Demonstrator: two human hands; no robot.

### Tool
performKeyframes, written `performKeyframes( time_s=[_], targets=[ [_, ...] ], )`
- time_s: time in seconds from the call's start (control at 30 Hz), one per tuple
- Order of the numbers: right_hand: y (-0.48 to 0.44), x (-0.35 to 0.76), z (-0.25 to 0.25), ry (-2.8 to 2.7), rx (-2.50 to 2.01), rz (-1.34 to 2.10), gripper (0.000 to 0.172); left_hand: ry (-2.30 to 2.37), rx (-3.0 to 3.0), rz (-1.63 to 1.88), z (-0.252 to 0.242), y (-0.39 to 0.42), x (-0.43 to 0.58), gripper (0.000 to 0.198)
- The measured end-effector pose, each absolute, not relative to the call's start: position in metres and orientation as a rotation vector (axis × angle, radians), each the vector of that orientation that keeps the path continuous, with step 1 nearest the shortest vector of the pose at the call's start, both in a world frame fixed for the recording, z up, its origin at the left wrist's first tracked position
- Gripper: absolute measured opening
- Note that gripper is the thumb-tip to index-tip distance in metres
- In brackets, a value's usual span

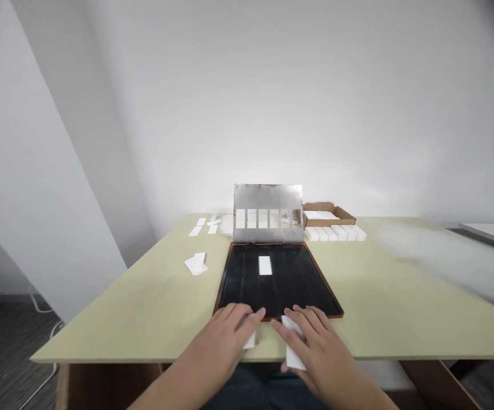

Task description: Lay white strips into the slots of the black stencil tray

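Observation:
At the table's front edge, my right hand (321, 344) is closed around a white rectangular block (293, 347), perhaps a stack of cards. My left hand (225, 339) curls over another white block (250, 340), mostly hidden beneath the palm and fingers. Just beyond both hands lies a black tray (289, 293) with an orange-brown rim. One white card (265, 265) rests on its black surface, near the back. A metal plate (268, 195) with a row of rectangular cut-outs stands upright, hinged along the tray's rear edge.
Loose white cards (196, 264) lie left of the tray, with more cards (195, 230) further back. Behind on the right, a row of white blocks (335, 233) stands before an open cardboard box (348, 220). A blurred translucent sheet (447, 262) covers the table's right side.

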State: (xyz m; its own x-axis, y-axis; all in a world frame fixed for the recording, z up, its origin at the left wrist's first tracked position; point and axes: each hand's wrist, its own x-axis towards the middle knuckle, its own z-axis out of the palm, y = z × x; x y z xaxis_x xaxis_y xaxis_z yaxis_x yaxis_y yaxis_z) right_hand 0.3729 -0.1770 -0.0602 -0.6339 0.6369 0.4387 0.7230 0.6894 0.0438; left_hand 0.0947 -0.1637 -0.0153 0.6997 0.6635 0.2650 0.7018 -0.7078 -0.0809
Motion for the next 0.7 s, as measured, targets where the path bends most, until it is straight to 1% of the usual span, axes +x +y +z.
performKeyframes(
  time_s=[0.07,0.13,0.23,0.33,0.4,0.5,0.53,0.6,0.67,0.7],
  targets=[
    [-0.18,0.374,-0.058,-2.487,-1.037,-0.204,0.065,-1.171,-2.754,-0.33,0.003,-0.144,0.103,0.053],
    [-0.182,0.376,-0.054,-2.429,-1.018,-0.084,0.063,-1.196,-2.724,-0.371,0.018,-0.113,0.118,0.043],
    [-0.181,0.384,-0.046,-2.276,-1.06,0.052,0.055,-1.225,-2.685,-0.437,0.028,-0.057,0.144,0.036],
    [-0.167,0.391,-0.03,-2.163,-1.115,0.129,0.047,-1.215,-2.717,-0.454,0.027,-0.017,0.159,0.038],
    [-0.148,0.391,-0.011,-2.143,-1.107,0.132,0.044,-1.215,-2.736,-0.473,0.024,-0.01,0.157,0.048],
    [-0.102,0.377,0.019,-2.168,-1.107,0.106,0.046,-1.279,-2.716,-0.558,0.028,-0.028,0.135,0.065],
    [-0.083,0.37,0.026,-2.184,-1.111,0.117,0.047,-1.316,-2.701,-0.591,0.031,-0.041,0.123,0.065],
    [-0.044,0.353,0.033,-2.27,-1.111,0.168,0.047,-1.393,-2.672,-0.64,0.035,-0.074,0.095,0.059],
    [-0.012,0.339,0.028,-2.376,-1.138,0.243,0.047,-1.464,-2.642,-0.668,0.032,-0.112,0.063,0.056],
    [-0.002,0.333,0.023,-2.427,-1.157,0.283,0.049,-1.509,-2.61,-0.746,0.025,-0.131,0.046,0.054]
  ],
)
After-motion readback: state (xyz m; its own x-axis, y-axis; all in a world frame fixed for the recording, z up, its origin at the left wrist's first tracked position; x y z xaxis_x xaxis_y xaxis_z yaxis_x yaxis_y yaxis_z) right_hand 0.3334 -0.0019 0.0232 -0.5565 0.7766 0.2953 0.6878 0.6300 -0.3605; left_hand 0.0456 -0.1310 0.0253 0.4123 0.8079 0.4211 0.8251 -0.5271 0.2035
